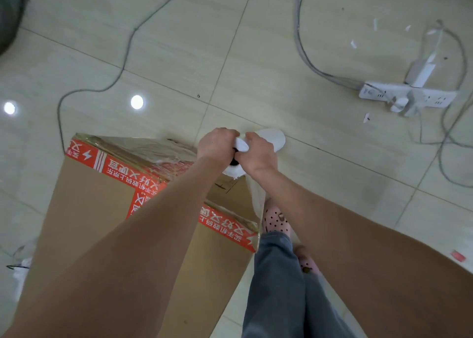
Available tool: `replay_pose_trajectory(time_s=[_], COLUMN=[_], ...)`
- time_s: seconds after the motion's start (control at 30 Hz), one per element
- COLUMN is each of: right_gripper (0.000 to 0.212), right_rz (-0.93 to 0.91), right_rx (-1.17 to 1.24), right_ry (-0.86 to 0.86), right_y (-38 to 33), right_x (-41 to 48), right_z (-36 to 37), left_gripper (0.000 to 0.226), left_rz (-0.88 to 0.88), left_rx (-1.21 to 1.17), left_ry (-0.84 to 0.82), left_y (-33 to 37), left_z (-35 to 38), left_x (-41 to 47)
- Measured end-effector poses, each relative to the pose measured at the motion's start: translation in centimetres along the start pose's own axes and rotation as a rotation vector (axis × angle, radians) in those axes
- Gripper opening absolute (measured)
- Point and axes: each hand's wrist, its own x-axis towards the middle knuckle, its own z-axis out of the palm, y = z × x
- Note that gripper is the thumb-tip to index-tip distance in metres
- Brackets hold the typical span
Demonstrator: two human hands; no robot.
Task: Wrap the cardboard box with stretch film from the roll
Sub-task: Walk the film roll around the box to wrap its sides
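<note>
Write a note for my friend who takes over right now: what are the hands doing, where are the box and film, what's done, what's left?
Hands: left hand and right hand both grip the roll above the far right corner of the cardboard box.
Box: on the floor, beside the person's legs.
Done: film covers the far end; a sheet runs from the roll down the right edge.
Left: the near cardboard looks bare; carry the roll round it.
</note>
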Motion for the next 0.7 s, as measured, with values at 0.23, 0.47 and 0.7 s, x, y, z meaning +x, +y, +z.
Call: replay_pose_trajectory(time_s=[0.23,0.47,0.7], right_gripper=[0.049,0.054,0.052], right_rz=[-0.116,-0.009,0.048], right_rx=[-0.071,0.005,0.019], right_ry=[0.063,-0.095,-0.134], right_y=[-1.9,-4.8,-7.0], right_x=[1.2,2.0,2.7], right_z=[0.0,2.4,5.4], left_gripper=[0.007,0.016,0.019], left_rz=[-0.224,-0.433,-0.462], left_rx=[-0.228,-0.440,-0.487], left_ry=[0.001,0.002,-0.028], left_y=[-1.5,-6.0,-9.1], left_z=[-0.7,-1.6,-1.4], left_x=[0.9,1.5,1.1])
